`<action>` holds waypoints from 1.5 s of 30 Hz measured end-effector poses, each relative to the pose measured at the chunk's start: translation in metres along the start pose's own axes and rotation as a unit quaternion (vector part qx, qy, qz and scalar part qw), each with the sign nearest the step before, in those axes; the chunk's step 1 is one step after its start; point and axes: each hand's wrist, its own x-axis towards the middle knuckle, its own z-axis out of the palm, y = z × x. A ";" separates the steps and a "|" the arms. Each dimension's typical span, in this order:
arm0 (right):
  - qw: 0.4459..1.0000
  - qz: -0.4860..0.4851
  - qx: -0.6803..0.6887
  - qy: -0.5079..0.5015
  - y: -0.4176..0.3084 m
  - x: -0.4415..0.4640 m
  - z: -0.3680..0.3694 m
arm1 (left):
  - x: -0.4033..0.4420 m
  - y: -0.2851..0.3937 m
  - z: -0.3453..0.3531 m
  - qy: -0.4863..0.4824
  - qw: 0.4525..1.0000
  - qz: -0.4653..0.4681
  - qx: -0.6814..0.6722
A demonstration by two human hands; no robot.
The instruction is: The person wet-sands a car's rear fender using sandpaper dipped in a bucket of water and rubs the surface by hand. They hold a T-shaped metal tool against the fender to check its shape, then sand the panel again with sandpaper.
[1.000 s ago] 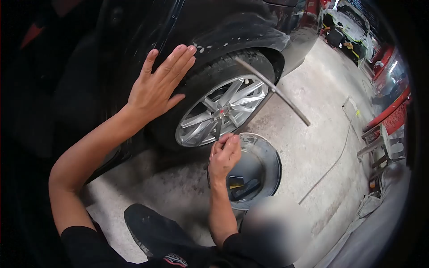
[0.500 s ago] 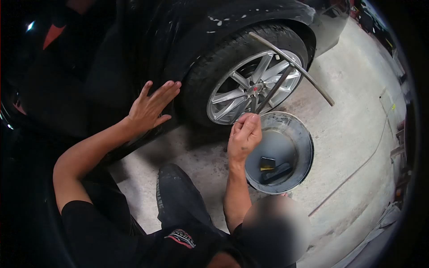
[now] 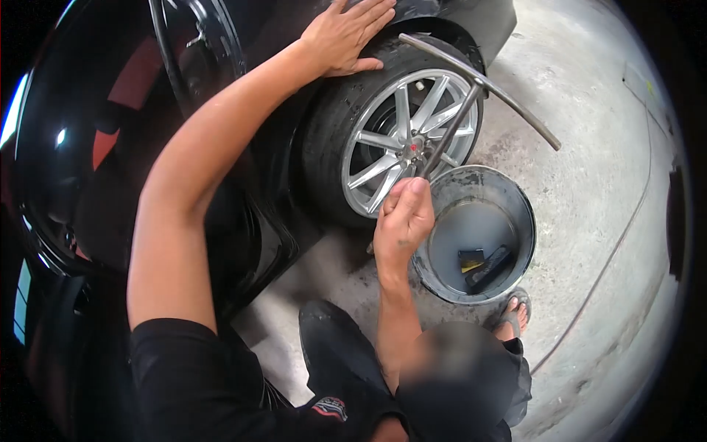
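Note:
My left hand [image 3: 350, 33] is stretched out flat against the black car panel above the rear wheel, fingers extended and thumb apart. Lower down, my right hand [image 3: 403, 214] is closed around the shaft of a T-shaped metal bar [image 3: 460, 121]. The bar's crosspiece slants across the front of the tyre [image 3: 324, 147] and beyond its right edge. Behind the shaft is the silver spoked wheel [image 3: 379, 173]. Just right of my right hand stands a round black bucket [image 3: 524, 221] of cloudy water, with a dark block and a black-and-yellow piece in it.
A thin hose or cable [image 3: 611, 258] runs along the concrete floor [image 3: 582, 184] on the right. My bent leg [image 3: 335, 346] is below the wheel. A sandalled foot [image 3: 512, 317] shows beside the bucket. A blurred round area covers the lower middle.
My left hand has moved up and right along the car panel to above the tyre. My right hand still grips the bar, whose shaft shows more clearly than a second ago. The view has shifted.

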 end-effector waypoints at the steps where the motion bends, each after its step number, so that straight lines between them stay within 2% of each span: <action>1: 1.000 0.006 0.016 0.009 -0.002 0.001 0.000 | 0.011 0.000 0.004 0.012 1.000 -0.012 0.010; 6: 0.998 -0.027 -0.026 0.043 -0.001 0.011 -0.006 | 0.009 0.016 0.006 0.039 0.992 -0.123 0.016; 14: 0.999 -0.031 -0.030 -0.002 0.007 0.018 -0.005 | -0.100 0.043 -0.011 -0.019 0.983 -0.181 0.016; 19: 0.976 -0.132 -0.168 -0.043 0.018 0.016 0.007 | -0.145 0.055 -0.024 -0.065 0.976 -0.209 -0.003; 24: 0.957 -0.168 -0.216 -0.097 0.043 0.015 0.020 | -0.192 0.084 -0.012 -0.016 0.969 -0.243 -0.045; 28: 0.933 -0.202 -0.276 -0.112 0.059 0.023 0.023 | -0.197 0.089 0.001 0.033 0.965 -0.249 -0.078; 32: 0.955 -0.226 -0.188 -0.039 0.040 0.005 0.020 | -0.199 0.088 0.000 0.033 0.965 -0.248 -0.080; 33: 0.968 -0.196 -0.151 -0.038 0.041 -0.002 0.017 | -0.199 0.087 0.001 0.032 0.965 -0.246 -0.081; 36: 0.934 -0.216 -0.285 -0.016 0.057 -0.001 0.032 | -0.200 0.087 0.002 0.032 0.965 -0.246 -0.083; 37: 0.915 -0.185 -0.341 -0.106 0.072 0.008 0.029 | -0.201 0.088 0.001 0.030 0.965 -0.247 -0.086; 41: 0.946 -0.217 -0.240 -0.024 0.038 0.004 0.033 | -0.201 0.088 0.000 0.032 0.965 -0.246 -0.087; 44: 0.968 -0.204 -0.139 0.039 0.036 -0.002 0.026 | -0.199 0.085 0.004 0.041 0.965 -0.245 -0.088; 45: 0.964 -0.214 -0.144 0.062 0.044 -0.002 0.032 | -0.201 0.087 0.004 0.042 0.965 -0.244 -0.093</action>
